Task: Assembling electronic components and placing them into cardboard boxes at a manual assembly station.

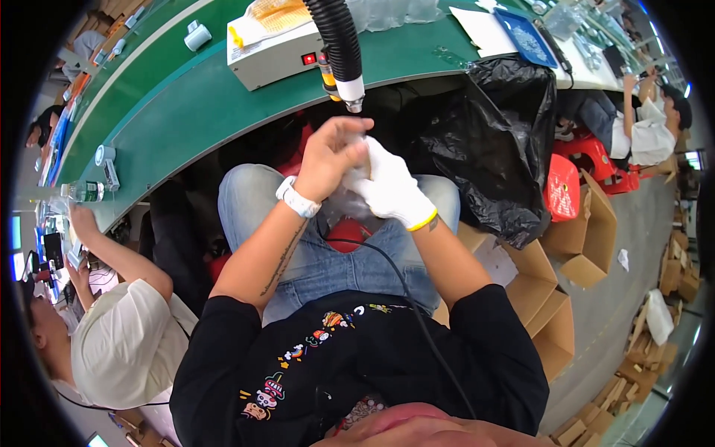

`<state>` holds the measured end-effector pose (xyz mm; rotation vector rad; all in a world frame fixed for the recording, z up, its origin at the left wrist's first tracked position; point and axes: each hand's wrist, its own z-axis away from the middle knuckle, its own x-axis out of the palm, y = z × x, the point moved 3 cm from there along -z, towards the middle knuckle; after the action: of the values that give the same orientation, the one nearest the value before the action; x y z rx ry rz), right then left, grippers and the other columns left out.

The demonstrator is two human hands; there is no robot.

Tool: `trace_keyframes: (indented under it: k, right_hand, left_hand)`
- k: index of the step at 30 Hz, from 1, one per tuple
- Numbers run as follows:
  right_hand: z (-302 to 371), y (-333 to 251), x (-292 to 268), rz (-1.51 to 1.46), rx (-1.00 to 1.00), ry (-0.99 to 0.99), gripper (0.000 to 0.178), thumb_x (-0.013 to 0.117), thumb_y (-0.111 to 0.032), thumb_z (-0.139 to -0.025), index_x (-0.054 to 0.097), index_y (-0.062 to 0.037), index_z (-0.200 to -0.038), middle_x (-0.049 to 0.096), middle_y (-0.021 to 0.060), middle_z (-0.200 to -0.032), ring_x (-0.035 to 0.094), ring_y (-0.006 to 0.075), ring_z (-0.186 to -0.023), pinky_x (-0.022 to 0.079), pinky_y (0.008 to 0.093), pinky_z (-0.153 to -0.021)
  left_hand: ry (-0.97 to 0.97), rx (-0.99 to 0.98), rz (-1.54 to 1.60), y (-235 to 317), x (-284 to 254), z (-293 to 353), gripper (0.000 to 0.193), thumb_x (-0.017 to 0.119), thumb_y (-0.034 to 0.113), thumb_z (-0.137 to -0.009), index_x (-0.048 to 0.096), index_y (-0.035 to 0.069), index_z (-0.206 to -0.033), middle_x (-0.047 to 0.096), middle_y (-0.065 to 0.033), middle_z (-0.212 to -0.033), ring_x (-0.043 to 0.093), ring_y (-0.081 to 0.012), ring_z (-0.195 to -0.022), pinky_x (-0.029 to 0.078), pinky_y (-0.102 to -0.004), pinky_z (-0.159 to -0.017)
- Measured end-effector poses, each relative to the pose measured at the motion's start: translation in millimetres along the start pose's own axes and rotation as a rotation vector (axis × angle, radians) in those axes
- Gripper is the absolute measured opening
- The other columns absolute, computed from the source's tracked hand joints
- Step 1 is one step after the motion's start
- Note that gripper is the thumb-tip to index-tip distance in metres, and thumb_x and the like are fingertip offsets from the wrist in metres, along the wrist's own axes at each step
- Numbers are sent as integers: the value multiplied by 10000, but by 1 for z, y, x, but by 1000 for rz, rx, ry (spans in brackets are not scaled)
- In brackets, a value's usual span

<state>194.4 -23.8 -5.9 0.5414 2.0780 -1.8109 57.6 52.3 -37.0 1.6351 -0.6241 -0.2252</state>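
My left hand (328, 160), bare with a white watch on the wrist, is raised above my lap, its fingers curled and slightly blurred. Touching it is my right hand (391, 182) in a white knitted glove with a yellow cuff edge. Between and below the two hands shows a clear plastic piece (345, 203), see-through and smeared, so its exact kind cannot be told. Both hands appear closed on it. Just above the fingers hangs a black corrugated hose (335, 41) ending in a metal nozzle (354, 106), with a yellow fitting (328, 78) alongside.
A white box with a lit red switch (268, 63) stands on the green table (171, 123). A black plastic bag (491, 141) hangs at the right, near red stools (564, 190) and cardboard boxes (525, 276). At left sits a co-worker in a pale shirt (123, 350).
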Motion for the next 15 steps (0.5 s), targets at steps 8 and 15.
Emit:
trace_keyframes:
  k: [8, 15]
  right_hand:
    - [-12, 72, -203, 702, 165, 731, 481, 698, -280, -932, 597, 46, -1270, 681, 211, -1183, 662, 350, -1093, 522, 440, -947]
    - [4, 31, -40, -275, -14, -6, 842, 761, -76, -842, 340, -64, -1572, 549, 147, -1411, 545, 286, -1282, 476, 422, -1055]
  left_hand:
    - [240, -469, 810, 15, 31, -5, 401, 651, 237, -1004, 450, 102, -1322, 640, -145, -1176, 672, -274, -1060, 564, -419, -888]
    - [316, 65, 369, -4, 6, 7, 441, 768, 205, -880, 536, 91, -1238, 653, -131, -1179, 661, -311, -1060, 521, -469, -978]
